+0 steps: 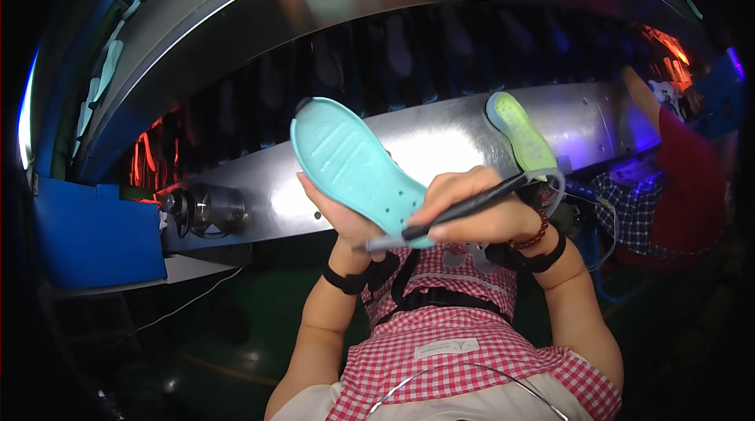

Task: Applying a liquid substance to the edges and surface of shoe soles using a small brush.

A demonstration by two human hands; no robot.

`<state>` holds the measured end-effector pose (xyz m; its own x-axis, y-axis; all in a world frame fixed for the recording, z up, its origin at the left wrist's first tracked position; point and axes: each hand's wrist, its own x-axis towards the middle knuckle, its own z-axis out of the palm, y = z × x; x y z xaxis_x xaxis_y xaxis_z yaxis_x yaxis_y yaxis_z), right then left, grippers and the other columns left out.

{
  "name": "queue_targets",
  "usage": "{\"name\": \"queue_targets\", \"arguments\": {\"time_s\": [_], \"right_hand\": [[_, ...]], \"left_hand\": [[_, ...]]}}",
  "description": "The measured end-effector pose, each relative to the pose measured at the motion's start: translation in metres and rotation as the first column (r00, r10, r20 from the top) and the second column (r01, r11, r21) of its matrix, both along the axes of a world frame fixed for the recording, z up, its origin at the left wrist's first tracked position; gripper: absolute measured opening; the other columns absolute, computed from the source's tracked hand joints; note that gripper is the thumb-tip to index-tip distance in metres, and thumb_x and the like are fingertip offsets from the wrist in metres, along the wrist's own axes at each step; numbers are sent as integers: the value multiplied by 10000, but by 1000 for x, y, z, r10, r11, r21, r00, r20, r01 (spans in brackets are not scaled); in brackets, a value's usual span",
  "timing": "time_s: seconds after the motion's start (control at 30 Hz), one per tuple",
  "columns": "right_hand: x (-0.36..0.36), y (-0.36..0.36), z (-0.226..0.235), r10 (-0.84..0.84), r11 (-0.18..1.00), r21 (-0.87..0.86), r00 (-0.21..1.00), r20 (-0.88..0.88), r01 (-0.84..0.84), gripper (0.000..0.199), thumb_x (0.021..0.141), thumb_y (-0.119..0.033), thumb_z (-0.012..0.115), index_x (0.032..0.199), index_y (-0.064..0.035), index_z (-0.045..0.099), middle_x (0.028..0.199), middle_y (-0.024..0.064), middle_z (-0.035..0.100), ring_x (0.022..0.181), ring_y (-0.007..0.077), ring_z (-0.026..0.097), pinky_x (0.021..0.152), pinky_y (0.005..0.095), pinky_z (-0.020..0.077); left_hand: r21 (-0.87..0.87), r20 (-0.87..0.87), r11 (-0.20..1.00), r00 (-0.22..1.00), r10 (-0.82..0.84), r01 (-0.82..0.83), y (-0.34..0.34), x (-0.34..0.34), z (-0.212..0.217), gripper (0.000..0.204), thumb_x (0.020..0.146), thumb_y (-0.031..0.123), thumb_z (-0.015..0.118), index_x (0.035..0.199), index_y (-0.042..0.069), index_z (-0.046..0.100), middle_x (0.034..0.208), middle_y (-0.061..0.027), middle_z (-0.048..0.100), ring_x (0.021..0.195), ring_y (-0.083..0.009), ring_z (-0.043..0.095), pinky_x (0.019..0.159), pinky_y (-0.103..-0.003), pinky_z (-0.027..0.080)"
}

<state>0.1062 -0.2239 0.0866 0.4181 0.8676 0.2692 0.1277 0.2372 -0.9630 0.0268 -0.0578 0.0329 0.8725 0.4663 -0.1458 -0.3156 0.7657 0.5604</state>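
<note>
A teal shoe sole (pixel 346 153) lies tilted across my left hand (pixel 346 212), which grips it from below and along its near side. Its wide end points away to the upper left, and small holes dot its narrower end. My right hand (pixel 487 204) is closed around a slim black-handled brush-like tool (pixel 464 207). The tool's blurred pale tip is over the near end of the sole; whether it touches cannot be made out. A clear tube (pixel 560 185) loops from the tool's back end. Beyond my right hand, a yellow-green sole (pixel 523 130) rests on the metal ledge.
Behind the metal ledge (pixel 440 134) runs a dark conveyor (pixel 354 59) carrying several soles. A clear jar-like container (pixel 216 208) stands at the left, beside a blue panel (pixel 102 232). Red-glowing heaters (pixel 149 161) flank the line. Another person's red sleeve (pixel 692 185) shows at right.
</note>
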Motion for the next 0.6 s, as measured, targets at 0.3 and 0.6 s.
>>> {"name": "queue_targets", "arguments": {"time_s": [0.3, 0.6], "right_hand": [[-1, -13, -8, 20, 999, 42, 1000, -16, -19, 235, 695, -29, 699, 927, -46, 664, 882, 93, 635, 793, 163, 605, 726, 258, 478], [6, -16, -14, -5, 997, 70, 976, -218, 21, 199, 713, -39, 689, 909, -22, 660, 900, 88, 648, 812, 135, 607, 753, 245, 469]], "left_hand": [[177, 229, 957, 955, 187, -229, 19, 3, 12, 844, 787, 717, 102, 1233, 73, 415, 951, -195, 574, 779, -311, 587, 679, -425, 502], [249, 187, 929, 955, 232, -275, 22, 2, 33, 849, 787, 724, 103, 1274, 82, 367, 956, -207, 576, 768, -314, 599, 662, -424, 517]]}}
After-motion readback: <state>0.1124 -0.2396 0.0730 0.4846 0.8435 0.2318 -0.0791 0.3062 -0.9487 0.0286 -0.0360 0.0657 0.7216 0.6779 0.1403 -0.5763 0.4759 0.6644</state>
